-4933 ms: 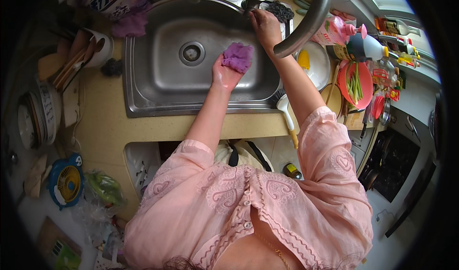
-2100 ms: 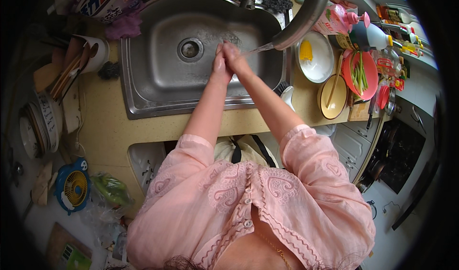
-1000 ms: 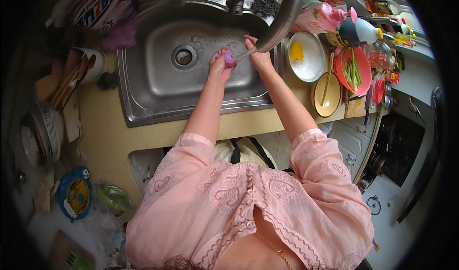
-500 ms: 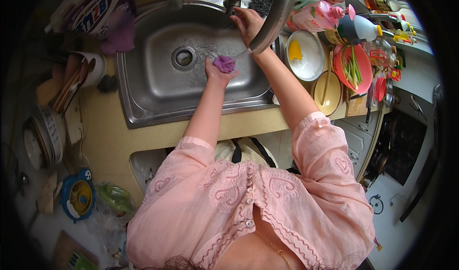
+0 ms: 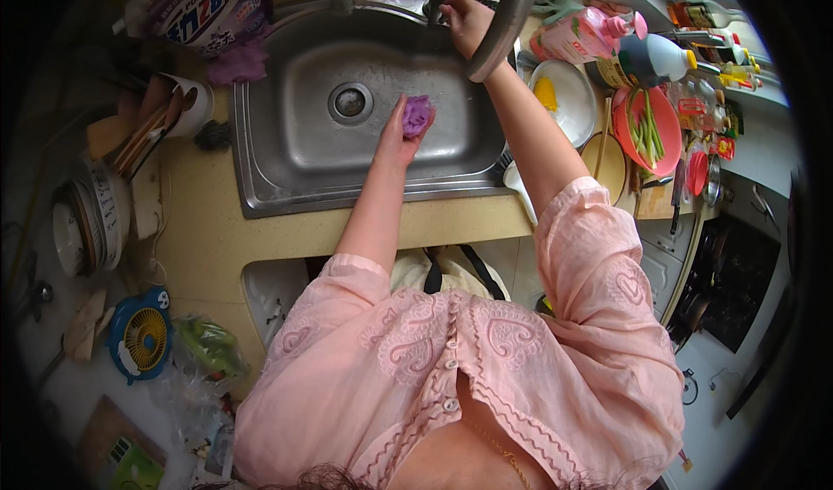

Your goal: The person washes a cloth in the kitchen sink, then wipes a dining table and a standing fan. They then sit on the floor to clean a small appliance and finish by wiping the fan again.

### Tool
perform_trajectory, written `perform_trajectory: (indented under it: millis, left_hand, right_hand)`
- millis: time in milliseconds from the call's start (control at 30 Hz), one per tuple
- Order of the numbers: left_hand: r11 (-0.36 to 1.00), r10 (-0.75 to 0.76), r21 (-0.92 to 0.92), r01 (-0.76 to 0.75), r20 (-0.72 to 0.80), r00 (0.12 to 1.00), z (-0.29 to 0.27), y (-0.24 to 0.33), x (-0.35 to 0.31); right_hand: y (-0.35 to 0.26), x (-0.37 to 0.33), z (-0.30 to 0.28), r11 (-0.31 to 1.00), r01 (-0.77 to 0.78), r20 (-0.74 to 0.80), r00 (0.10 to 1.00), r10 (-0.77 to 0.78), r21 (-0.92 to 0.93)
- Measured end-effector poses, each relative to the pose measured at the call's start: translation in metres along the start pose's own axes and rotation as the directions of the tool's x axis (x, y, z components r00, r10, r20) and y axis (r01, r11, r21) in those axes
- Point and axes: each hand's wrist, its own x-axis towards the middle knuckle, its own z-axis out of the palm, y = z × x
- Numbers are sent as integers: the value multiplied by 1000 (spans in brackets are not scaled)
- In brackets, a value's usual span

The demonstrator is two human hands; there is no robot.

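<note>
The left hand (image 5: 404,134) is over the sink (image 5: 295,117) with its palm turned upward, and it holds a crumpled purple cloth (image 5: 417,115). The cloth lies in the palm, between the raised thumb and the fingers. Just to the left of this hand is the drain (image 5: 350,102).

The right hand (image 5: 470,23) is farther from the body than the left one, at the base of the tap (image 5: 521,13). Its fingers are bent and near together there, but I cannot tell if they grip the tap or only touch it. The spout curves over the right wrist.

To the right of the right hand there stand a pink bottle (image 5: 577,37) and a dark bottle (image 5: 652,61), which leans. Beside the right forearm are a white bowl (image 5: 577,113) with a yellow piece (image 5: 545,94) in it, and a red bowl (image 5: 670,128) with green stalks (image 5: 645,133).

Well to the left of both hands, on the table (image 5: 208,221), are a black scourer (image 5: 213,135) and a white holder (image 5: 196,108) with utensils. A second cloth (image 5: 239,62), also purple, is near the sink's edge, beside a bag (image 5: 204,13).
</note>
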Motion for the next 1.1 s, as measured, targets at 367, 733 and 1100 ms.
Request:
perform_trajectory:
  millis: [367,733,1100]
  left_hand:
    - [914,13,406,7,-47,999,4,16,-5]
    - [835,305,525,-165,-192,933,30,3,-25]
    - [890,142,408,-204,176,974,39,-56,-80]
  right_hand:
    - [-23,-148,-30,798,-435,259,898,355,416]
    - [-38,-215,-75,788,-434,275,898,343,436]
    - [-51,-221,-18,525,-542,192,793,579,656]
